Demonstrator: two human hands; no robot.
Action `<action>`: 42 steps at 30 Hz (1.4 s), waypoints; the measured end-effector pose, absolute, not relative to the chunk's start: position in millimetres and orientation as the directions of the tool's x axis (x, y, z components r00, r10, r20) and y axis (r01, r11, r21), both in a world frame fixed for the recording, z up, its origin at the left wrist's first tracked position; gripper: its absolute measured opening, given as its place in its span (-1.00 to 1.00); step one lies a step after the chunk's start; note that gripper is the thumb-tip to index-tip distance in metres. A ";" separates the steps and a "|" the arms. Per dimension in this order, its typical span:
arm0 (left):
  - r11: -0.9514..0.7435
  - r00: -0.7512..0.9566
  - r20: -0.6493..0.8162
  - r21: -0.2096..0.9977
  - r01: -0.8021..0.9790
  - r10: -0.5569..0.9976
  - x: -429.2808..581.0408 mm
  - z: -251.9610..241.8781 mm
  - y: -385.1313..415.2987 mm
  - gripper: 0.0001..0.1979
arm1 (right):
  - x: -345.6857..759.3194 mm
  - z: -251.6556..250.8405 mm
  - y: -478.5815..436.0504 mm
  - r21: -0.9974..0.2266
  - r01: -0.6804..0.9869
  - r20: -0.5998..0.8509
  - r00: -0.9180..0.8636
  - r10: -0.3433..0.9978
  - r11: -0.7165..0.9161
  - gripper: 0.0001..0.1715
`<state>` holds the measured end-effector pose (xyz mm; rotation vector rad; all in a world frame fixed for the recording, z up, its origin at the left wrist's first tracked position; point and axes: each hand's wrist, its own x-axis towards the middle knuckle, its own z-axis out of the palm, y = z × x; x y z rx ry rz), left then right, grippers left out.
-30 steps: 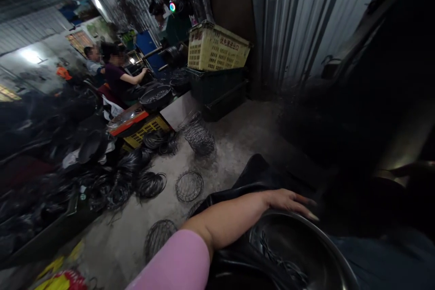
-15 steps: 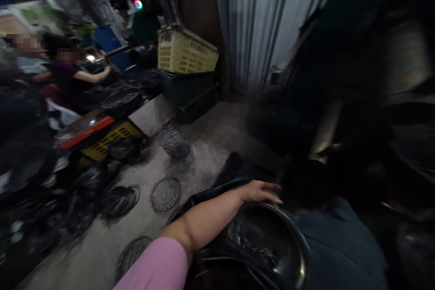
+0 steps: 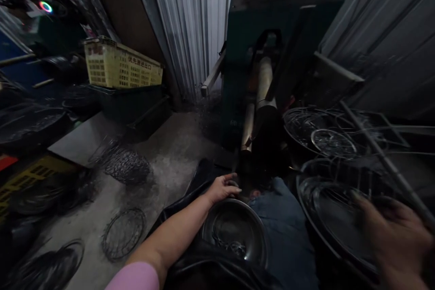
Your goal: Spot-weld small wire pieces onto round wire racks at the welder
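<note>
Left hand (image 3: pixel 222 189) is hanging near twelve o'clock of the metal bowl (image 3: pixel 253 225), its fingers loosely spread with nothing visible between them, and the bowl is sitting at nine o'clock of the denim leg (image 3: pixel 285 231), probably so that its small pieces (image 3: pixel 235 247) are lying close. Toward four o'clock, the right hand (image 3: pixel 396 233) is showing blurred near a dark basin (image 3: pixel 311 210); whether it is pinching something, I cannot tell.

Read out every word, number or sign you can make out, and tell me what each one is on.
"优先…进出口": in red characters on the side of the yellow crate; the third character is too blurred to be sure of.
Unreadable: a small pale marking low on the dark green machine, too faint and blurred to read.
</note>
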<state>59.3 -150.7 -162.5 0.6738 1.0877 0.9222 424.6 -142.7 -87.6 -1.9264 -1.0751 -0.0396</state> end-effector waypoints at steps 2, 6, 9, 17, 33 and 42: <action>0.336 0.042 -0.335 0.916 -0.221 0.941 53.4 -151.2 -154.7 0.05 | 395.0 -94.2 -155.2 -0.693 0.713 0.435 0.529 0.729 -0.104 -0.42; -0.063 -0.094 0.062 0.998 0.002 0.994 39.8 -119.0 -168.5 0.37 | 329.8 -111.7 -161.1 -0.591 0.783 0.492 0.161 0.856 0.192 -0.46; -0.191 -0.105 0.188 0.982 -0.017 0.977 32.2 -105.3 -172.9 0.41 | 286.2 -125.4 -151.0 -0.530 0.773 0.477 -0.068 0.876 0.349 -0.52; 0.139 -0.201 -0.186 0.964 -0.228 0.962 15.2 -138.0 -132.8 -0.04 | 221.6 -120.5 -131.4 -0.363 0.918 -0.125 -0.217 0.968 0.159 -0.67; 0.264 -0.063 -0.303 0.901 -0.345 0.951 4.2 -122.8 -102.7 -0.40 | 207.6 -77.8 -144.0 -0.344 0.933 -0.122 -0.156 0.980 0.106 -0.50; 0.312 -0.064 -0.348 0.896 -0.315 0.935 -1.3 -102.0 -112.0 -0.40 | 204.4 -54.5 -161.3 -0.484 0.852 0.088 -0.181 0.979 0.201 -0.60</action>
